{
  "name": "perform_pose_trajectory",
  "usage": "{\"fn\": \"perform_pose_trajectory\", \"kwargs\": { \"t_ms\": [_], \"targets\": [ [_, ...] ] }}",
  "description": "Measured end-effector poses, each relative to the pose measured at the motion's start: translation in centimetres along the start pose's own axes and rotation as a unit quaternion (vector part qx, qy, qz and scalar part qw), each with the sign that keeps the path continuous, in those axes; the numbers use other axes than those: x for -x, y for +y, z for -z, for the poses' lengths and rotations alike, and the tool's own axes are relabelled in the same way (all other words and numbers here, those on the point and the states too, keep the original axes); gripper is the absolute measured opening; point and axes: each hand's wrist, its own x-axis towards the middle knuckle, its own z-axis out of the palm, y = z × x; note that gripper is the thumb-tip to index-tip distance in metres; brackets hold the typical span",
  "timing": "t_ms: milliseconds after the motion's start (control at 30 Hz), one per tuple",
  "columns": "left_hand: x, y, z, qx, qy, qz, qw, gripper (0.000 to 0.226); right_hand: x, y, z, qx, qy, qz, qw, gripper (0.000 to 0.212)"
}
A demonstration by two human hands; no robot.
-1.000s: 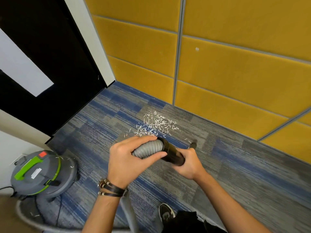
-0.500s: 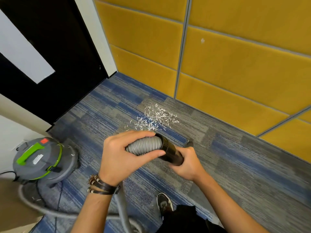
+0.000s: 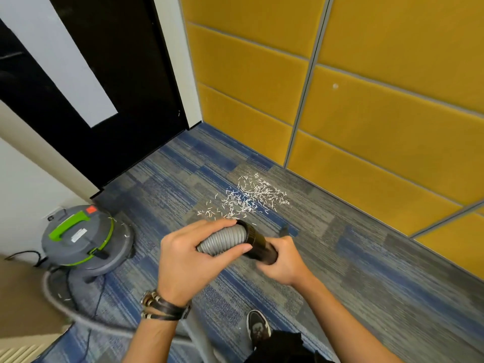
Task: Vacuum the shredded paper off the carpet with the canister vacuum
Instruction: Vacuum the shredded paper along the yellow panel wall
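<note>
Here, 2 hands hold 1 hose [image 3: 224, 239]: the left hand [image 3: 188, 260] curls round its grey ribbed length, the right hand [image 3: 284, 260] wraps its black tube [image 3: 259, 244]. 1 grey-green canister vacuum [image 3: 81, 239] stands at left. 1 scatter of white shredded paper [image 3: 251, 199] lies on the carpet [image 3: 366, 271] just beyond them.
</note>
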Motion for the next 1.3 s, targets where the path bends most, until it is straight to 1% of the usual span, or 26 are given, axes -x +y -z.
{"fn": "perform_pose_trajectory", "kwargs": {
  "t_ms": [67,133,333,400,467,500,567,667,733,800,900,1033,1167,1300],
  "targets": [
    [0.7,-0.2,1.5,-0.016,0.008,0.008,1.0,0.042,-0.7,-0.5,-1.8,-0.007,-0.02,0.001,1.0,0.017],
    [1.4,-0.5,3.4,-0.033,0.017,0.016,0.999,0.041,-1.5,-1.4,-3.7,-0.013,-0.044,0.002,0.999,0.017],
    [4.2,-1.6,10.0,-0.086,0.063,0.059,0.993,0.041,-3.4,-5.8,-9.3,-0.012,-0.12,0.037,0.992,0.019],
    [5.3,-1.9,12.1,-0.105,0.083,0.072,0.988,0.041,-3.6,-7.2,-11.3,-0.005,-0.132,0.047,0.99,0.026],
    [6.0,-2.2,13.1,-0.111,0.09,0.075,0.987,0.041,-3.5,-8.1,-12.5,-0.01,-0.129,0.053,0.99,0.035],
    [6.3,-2.3,13.6,-0.112,0.091,0.075,0.987,0.041,-3.4,-8.5,-13.2,-0.015,-0.129,0.055,0.99,0.036],
    [7.1,-2.5,14.6,-0.108,0.091,0.07,0.988,0.041,-3.1,-9.1,-14.3,-0.019,-0.135,0.057,0.989,0.033],
    [7.9,-3.0,16.0,-0.082,0.091,0.069,0.99,0.043,-2.5,-9.6,-15.2,-0.015,-0.154,0.061,0.986,0.022],
    [8.3,-3.2,16.8,-0.07,0.09,0.07,0.991,0.044,-1.9,-9.8,-15.7,-0.009,-0.154,0.064,0.986,0.018],
    [8.9,-3.4,17.4,-0.068,0.084,0.065,0.992,0.044,-1.2,-10.1,-16.2,-0.004,-0.145,0.066,0.987,0.018],
    [9.7,-3.8,18.1,-0.086,0.086,0.055,0.991,0.044,-0.6,-10.4,-17.1,-0.015,-0.121,0.071,0.99,0.028],
    [11.0,-4.7,19.6,-0.107,0.105,0.052,0.987,0.042,-0.8,-12.1,-19.1,-0.019,-0.13,0.079,0.988,0.018],
    [11.8,-5.1,20.5,-0.102,0.122,0.054,0.986,0.043,-1.4,-13.5,-20.3,-0.018,-0.147,0.091,0.985,0.022],
    [12.3,-5.2,20.3,-0.081,0.11,0.058,0.989,0.044,-0.6,-12.7,-20.3,-0.034,-0.142,0.082,0.986,0.035]
  ]
}}
